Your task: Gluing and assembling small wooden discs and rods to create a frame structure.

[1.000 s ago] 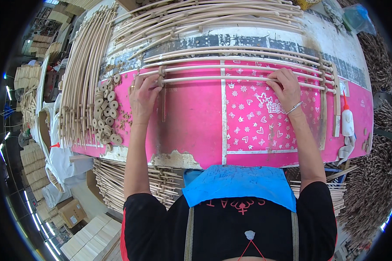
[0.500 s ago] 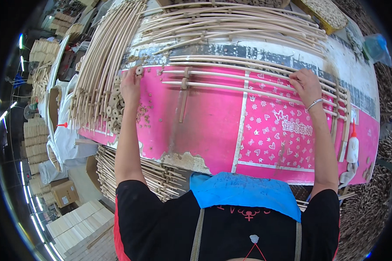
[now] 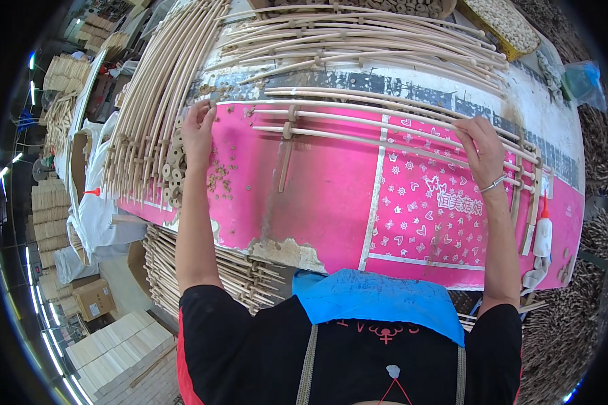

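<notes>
Several pale wooden rods point(image 3: 358, 138) lie side by side across the pink sheet point(image 3: 317, 209), with small wooden connector pieces point(image 3: 288, 129) on them near the left. Over the sheet's right half, my right hand point(image 3: 483, 152) is closed on one of the rods, its fingertips at the upper ones. My left hand point(image 3: 198, 131) is beyond the rods' left ends, thumb and fingers pinched on a small wooden ring point(image 3: 213, 104), seen almost edge-on. Beside that wrist is a heap of wooden rings point(image 3: 175, 169).
Long rod bundles lie at the left point(image 3: 162, 94) and the far side point(image 3: 358, 44). A white bottle with a red nozzle point(image 3: 542, 236) is at the right. Tiny wooden bits point(image 3: 219, 179) are scattered on the sheet. More rods point(image 3: 203, 266) are stacked below the near edge.
My left hand has shifted slightly, and the ring's round face with its hole no longer shows. The right hand has moved a little to the right and down along the rods.
</notes>
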Demonstrator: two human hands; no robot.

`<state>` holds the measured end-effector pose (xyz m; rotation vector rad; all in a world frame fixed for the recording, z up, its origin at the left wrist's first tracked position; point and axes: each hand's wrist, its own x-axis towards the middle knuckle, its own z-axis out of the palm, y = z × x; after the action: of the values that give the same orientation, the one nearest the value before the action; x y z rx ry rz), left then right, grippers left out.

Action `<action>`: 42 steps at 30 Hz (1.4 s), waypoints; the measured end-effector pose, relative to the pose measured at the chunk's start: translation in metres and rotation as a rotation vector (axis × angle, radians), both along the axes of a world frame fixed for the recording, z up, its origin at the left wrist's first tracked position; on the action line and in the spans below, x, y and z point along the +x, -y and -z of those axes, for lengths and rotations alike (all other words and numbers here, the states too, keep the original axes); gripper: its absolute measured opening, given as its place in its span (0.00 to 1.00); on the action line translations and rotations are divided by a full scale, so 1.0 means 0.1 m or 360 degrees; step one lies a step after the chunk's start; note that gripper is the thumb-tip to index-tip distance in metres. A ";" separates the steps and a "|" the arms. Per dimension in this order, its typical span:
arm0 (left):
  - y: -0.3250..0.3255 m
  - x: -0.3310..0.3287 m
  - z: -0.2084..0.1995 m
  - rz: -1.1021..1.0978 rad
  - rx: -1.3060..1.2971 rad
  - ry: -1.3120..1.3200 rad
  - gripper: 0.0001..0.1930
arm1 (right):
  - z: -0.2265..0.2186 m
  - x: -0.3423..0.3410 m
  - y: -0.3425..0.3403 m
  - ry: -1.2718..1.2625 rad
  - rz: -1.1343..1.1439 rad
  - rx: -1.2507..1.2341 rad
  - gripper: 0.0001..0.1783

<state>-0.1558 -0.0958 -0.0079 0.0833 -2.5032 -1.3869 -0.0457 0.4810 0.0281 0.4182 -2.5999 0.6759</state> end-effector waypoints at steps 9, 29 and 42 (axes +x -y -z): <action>-0.19 0.56 0.04 0.0017 0.1276 0.0466 0.15 | 0.09 0.29 0.27 0.0041 -0.0058 -0.0159 0.06; -0.55 0.88 0.02 0.0117 0.1371 0.0641 0.15 | 0.12 0.60 0.38 0.0127 0.0008 -0.0166 0.07; -0.69 0.90 0.08 0.0206 0.1357 0.0660 0.14 | 0.17 0.60 0.36 0.0176 0.0056 -0.0112 0.08</action>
<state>-0.0663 -0.0263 -0.0160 0.4146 -2.0072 -2.6169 0.0147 0.4452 0.0108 0.3211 -2.6706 0.7970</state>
